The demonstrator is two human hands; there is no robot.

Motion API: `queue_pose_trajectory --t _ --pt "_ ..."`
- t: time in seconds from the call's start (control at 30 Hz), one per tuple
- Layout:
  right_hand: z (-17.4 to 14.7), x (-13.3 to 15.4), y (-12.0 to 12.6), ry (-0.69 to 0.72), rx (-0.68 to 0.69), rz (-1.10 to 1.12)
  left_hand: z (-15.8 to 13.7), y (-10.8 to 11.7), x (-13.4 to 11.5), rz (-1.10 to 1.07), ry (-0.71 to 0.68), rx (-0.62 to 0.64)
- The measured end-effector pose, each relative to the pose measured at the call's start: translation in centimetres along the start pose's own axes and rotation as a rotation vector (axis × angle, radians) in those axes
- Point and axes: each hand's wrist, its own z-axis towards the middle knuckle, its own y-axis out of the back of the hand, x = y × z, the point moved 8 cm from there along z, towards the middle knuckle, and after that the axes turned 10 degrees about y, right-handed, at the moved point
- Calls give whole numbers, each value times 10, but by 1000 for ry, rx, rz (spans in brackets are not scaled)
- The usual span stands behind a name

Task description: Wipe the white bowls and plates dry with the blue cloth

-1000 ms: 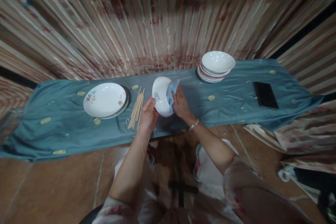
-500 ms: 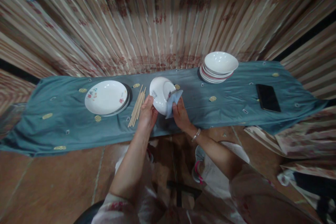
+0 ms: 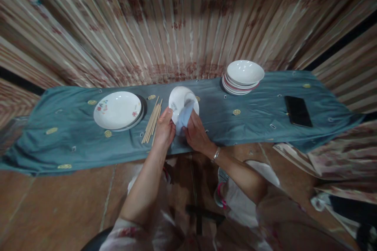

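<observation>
A white bowl (image 3: 177,96) with a printed mark is tilted in front of me, its underside facing up toward the camera. My left hand (image 3: 165,126) grips its left rim, thumb on the outer wall. In my right hand (image 3: 196,131) is a light blue cloth (image 3: 185,118), pressed against the bowl's underside and hiding part of it. Just left of my left hand lie several wooden chopsticks (image 3: 152,120) on the cloth-covered table.
A stack of white plates (image 3: 118,110) with flower prints stands on the left of the green tablecloth (image 3: 215,133). Stacked white bowls (image 3: 245,72) are at the back right. A black phone or tablet (image 3: 298,110) lies further right. A pleated curtain (image 3: 188,27) hangs behind the table.
My right hand has moved left with the cloth, from the bowl's right side across its underside. My left hand keeps its hold on the rim. The view has shifted slightly.
</observation>
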Motion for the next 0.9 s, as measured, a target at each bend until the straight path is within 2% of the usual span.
queue_pose_trajectory --t 0.13,0.3,0.53,0.73,0.9 --pt "16 2 6 -16 49 -18 -5 -6 -1 27 8 17" --pt "38 4 27 -2 20 -46 -8 -9 4 96 44 45" --pt "56 -9 44 -41 45 -50 -13 -14 8 151 71 72" --pt "62 -28 51 -96 -15 -11 -15 -15 7 140 89 94" --pt "63 -67 53 -230 -91 83 -18 -16 6 156 111 95"
